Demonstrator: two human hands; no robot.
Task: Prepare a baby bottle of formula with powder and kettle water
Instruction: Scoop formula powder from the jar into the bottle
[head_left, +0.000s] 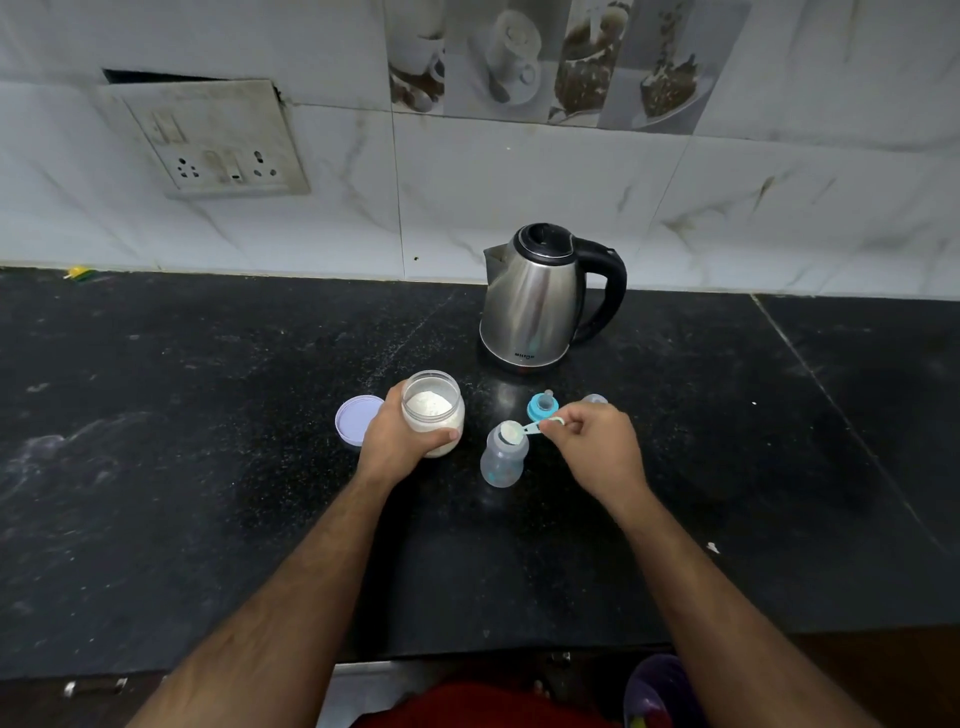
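Cropped purple tub (655, 691), contents unclear

A black stone counter (208, 467) carries kettle (535, 306), baby bottle (501, 460), purple lid (356, 418), blue teat ring (540, 406)

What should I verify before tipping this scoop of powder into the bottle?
1. Small white scoop over the clear baby bottle mouth: ok.
2. Right hand pinches scoop handle: ok.
3. Bottle upright on the black counter: ok.
4. Bottle steadied by a hand: not ok; left hand holds the clear powder jar.
5. Steel kettle water level: cannot tell.
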